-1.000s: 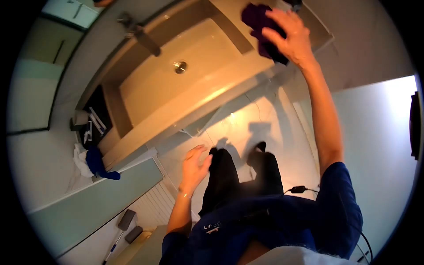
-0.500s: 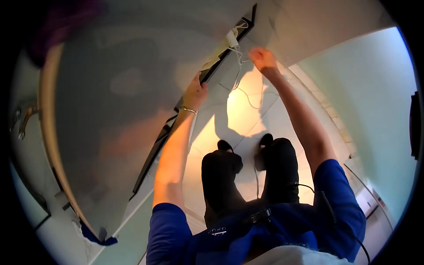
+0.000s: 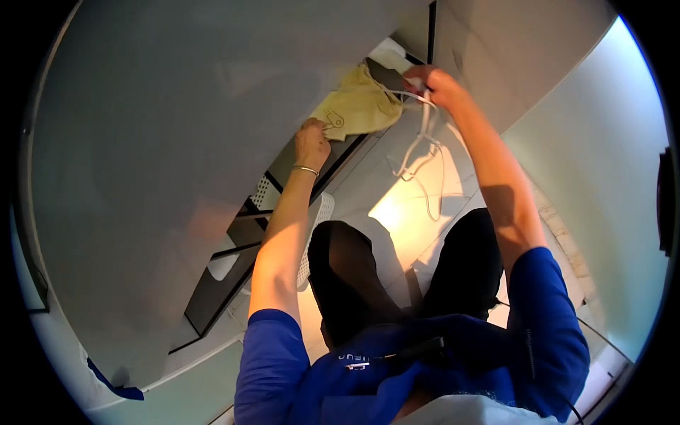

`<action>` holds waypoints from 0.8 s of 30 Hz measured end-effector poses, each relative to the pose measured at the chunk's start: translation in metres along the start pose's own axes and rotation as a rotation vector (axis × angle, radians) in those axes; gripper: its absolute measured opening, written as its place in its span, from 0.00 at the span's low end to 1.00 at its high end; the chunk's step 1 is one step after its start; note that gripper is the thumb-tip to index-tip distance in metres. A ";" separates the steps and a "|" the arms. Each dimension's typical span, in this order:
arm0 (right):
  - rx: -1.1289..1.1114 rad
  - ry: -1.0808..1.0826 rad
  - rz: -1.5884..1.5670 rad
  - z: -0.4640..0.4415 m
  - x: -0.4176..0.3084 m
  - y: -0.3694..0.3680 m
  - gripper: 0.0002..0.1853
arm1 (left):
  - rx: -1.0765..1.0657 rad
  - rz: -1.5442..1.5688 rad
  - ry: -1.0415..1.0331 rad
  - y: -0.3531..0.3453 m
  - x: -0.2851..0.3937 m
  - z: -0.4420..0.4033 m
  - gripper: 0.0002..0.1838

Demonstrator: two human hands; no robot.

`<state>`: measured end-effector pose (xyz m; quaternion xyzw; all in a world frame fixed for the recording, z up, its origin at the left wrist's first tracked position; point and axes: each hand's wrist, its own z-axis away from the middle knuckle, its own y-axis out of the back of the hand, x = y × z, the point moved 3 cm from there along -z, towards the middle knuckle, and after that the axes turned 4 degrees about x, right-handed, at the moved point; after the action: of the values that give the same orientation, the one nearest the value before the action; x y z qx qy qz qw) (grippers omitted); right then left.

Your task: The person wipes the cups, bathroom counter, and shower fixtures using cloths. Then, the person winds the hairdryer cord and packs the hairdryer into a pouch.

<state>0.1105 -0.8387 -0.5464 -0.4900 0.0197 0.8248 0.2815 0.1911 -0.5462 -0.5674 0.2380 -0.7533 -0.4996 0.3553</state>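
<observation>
My left hand [image 3: 312,146] is closed on the near corner of a pale yellow cloth [image 3: 361,106], which has a small drawn pattern. The cloth lies at the black-framed shelf under the grey counter front. Farther right, my right hand [image 3: 435,83] is closed around a bundle of white cable [image 3: 426,117]. Loops of the cable hang below that hand over the lit floor. A white item [image 3: 388,49] sits behind the cloth, partly hidden.
The large grey surface [image 3: 156,142] fills the left side. Below it are the black shelf frame [image 3: 205,322] and a white perforated basket [image 3: 326,209] beside my knee. A pale greenish panel [image 3: 595,163] stands at the right. Dark blue fabric [image 3: 117,382] shows at the lower left.
My view has dropped from the sink to the shelf below. My right hand has left the purple cloth and now holds cable. My left hand has moved to the yellow cloth, which shows more.
</observation>
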 end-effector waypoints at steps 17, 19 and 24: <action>-0.235 0.379 0.666 0.270 -0.016 0.045 0.23 | -0.767 2.466 0.437 0.075 0.176 0.100 0.29; -0.214 0.407 0.748 0.252 0.018 0.038 0.21 | -0.635 2.244 0.477 0.057 0.146 0.108 0.31; -0.203 0.417 0.685 0.252 0.042 0.018 0.20 | -0.441 1.974 0.605 0.048 0.119 0.130 0.32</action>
<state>-0.1147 -0.7575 -0.4545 -0.6371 0.1568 0.7514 -0.0693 0.0149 -0.5366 -0.5203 -0.4357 -0.3854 -0.0346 0.8127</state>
